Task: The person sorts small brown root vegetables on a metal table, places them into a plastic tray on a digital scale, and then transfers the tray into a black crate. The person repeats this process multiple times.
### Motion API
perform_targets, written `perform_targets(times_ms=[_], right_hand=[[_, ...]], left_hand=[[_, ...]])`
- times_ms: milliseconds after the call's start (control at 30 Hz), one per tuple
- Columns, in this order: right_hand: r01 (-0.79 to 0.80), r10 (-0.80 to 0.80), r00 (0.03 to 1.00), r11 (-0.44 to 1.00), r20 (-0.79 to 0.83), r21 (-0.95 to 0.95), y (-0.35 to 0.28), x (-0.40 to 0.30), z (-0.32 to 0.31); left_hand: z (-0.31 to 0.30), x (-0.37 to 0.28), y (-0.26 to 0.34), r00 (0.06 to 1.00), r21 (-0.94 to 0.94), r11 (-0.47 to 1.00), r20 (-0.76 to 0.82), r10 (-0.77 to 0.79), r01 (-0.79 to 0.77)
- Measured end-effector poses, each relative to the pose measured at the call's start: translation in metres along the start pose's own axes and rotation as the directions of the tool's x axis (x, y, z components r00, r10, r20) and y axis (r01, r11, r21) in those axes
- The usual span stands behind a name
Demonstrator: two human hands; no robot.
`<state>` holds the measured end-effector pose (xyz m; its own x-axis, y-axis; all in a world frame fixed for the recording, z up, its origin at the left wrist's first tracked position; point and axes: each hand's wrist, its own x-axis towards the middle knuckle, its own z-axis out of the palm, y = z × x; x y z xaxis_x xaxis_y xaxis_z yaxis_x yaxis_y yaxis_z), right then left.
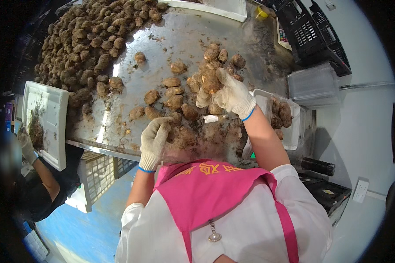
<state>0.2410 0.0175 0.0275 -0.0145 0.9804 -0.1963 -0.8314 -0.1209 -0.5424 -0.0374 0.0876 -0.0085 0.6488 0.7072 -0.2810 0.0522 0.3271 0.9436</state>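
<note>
Both of my hands wear pale knitted gloves with blue cuff edges. My right hand point(232, 93) grips a brown, hairy taro corm point(211, 81) with a pale cut patch, its thumb on the near side. More corms are bunched just beyond it, such as a taro corm point(211, 54). At the table's near side, the curled fingers of my left hand point(155, 138) close on the end of a small taro corm point(176, 117); the glove partly hides the contact. Several loose corms, including one taro corm point(174, 102), lie between my hands. A small white-handled tool point(210, 118) lies below them.
A big taro heap point(82, 46) covers the metal table's point(144, 42) far left. At right stand a white tray point(293, 141) holding corms, clear plastic containers point(312, 83) and black crates point(302, 29). Another person's gloved hand point(26, 146) holds a white foam lid point(54, 131) at left.
</note>
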Motion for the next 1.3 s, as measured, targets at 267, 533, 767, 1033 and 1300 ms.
perform_targets(times_ms=[267, 533, 767, 1033, 1300], right_hand=[[-0.138, 0.133, 0.99, 0.985, 0.052, 0.101, 0.032, -0.024, -0.003], [-0.165, 0.163, 0.986, 0.967, 0.025, 0.196, 0.059, -0.038, 0.011], [0.025, -0.199, 0.942, 0.846, -0.271, -0.532, 0.061, -0.046, 0.044], [0.213, -0.47, 0.871, 0.621, -0.141, -0.755, 0.059, -0.066, 0.078], [-0.126, -0.502, 0.841, 0.18, -0.202, -0.976, 0.071, -0.06, 0.041]], left_hand=[[0.025, -0.006, 0.035, 0.994, 0.051, 0.995, 0.075, 0.078, -0.082], [0.046, -0.005, 0.044, 0.952, -0.024, 0.967, 0.175, 0.252, -0.252], [0.046, -0.008, 0.045, 0.918, -0.136, 0.961, 0.292, 0.27, -0.239], [0.045, -0.01, 0.039, 0.942, -0.388, 0.921, 0.3, 0.148, -0.022], [0.054, -0.019, 0.032, 0.934, -0.564, 0.815, 0.345, 0.09, 0.131]])
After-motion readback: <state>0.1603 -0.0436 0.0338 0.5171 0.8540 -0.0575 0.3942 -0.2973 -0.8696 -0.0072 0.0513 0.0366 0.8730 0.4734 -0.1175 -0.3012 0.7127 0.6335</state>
